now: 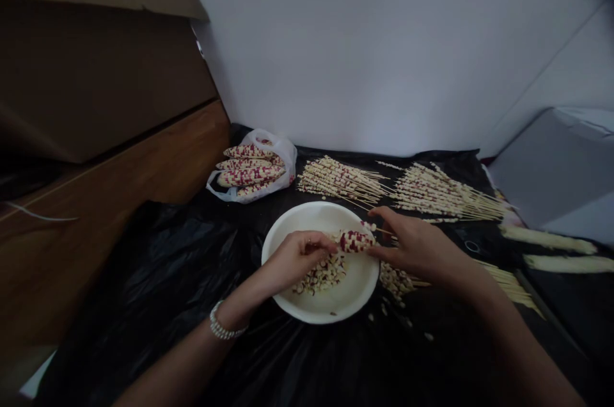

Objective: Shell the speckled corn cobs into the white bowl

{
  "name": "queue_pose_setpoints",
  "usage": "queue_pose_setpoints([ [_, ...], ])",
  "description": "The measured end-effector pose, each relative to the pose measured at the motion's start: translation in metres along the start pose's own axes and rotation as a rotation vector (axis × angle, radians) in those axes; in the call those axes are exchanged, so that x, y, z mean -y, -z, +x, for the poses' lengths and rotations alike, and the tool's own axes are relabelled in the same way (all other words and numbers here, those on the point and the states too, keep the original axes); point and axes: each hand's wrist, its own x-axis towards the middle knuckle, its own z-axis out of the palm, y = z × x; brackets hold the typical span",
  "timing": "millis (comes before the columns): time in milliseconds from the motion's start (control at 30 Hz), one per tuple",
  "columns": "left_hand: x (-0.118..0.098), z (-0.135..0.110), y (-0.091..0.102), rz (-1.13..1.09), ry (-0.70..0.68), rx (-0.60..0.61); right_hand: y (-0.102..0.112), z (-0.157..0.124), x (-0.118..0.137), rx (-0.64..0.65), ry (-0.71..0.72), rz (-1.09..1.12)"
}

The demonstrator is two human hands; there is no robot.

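Head view: left hand (300, 258) clamps a corn cob (355, 242) over the bowl (355, 288); right hand (417, 244) pinches a skewer (382, 231).

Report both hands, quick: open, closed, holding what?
Left hand: closed on a corn cob.
Right hand: holding a thin stick with kernels near its tip.

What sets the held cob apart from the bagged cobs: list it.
The held cob is single, above the bowl; the bagged cobs are piled in a bag. As far as it shows, the held cob looks shorter than the bagged cobs. Both are mottled pale and dark red.
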Motion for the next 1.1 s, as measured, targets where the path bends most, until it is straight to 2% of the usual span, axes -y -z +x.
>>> queue_pose_setpoints([
  [133,0.009,0.002,0.003,0.125,0.004,0.051,0.010,-0.007,0.002,-0.017,0.187,0.144],
  [233,0.011,0.002,0.003,0.152,-0.017,0.047,0.009,-0.009,0.010,0.020,0.248,0.182],
  [367,0.008,0.000,0.004,0.220,-0.134,0.030,0.004,-0.008,0.022,0.056,0.263,0.205],
  [500,0.006,-0.005,0.003,0.424,-0.297,0.026,-0.003,-0.006,0.029,0.051,0.221,0.120],
  [633,0.006,-0.009,0.002,0.554,-0.274,0.060,-0.017,-0.003,0.036,0.000,0.140,-0.048],
  [733,0.008,-0.009,0.001,0.590,-0.270,0.064,-0.026,0.000,0.040,-0.037,0.084,-0.080],
  [833,0.010,-0.008,-0.001,0.606,-0.292,-0.034,-0.030,0.006,0.041,-0.079,0.083,-0.099],
  [933,0.009,-0.008,-0.002,0.602,-0.315,-0.144,-0.032,0.018,0.039,-0.137,0.148,-0.134],
  [967,0.008,-0.009,-0.002,0.582,-0.311,-0.123,-0.033,0.022,0.038,-0.151,0.183,-0.126],
  [1100,0.003,-0.012,-0.004,0.491,-0.248,0.132,-0.036,0.037,0.036,-0.110,0.267,-0.088],
])
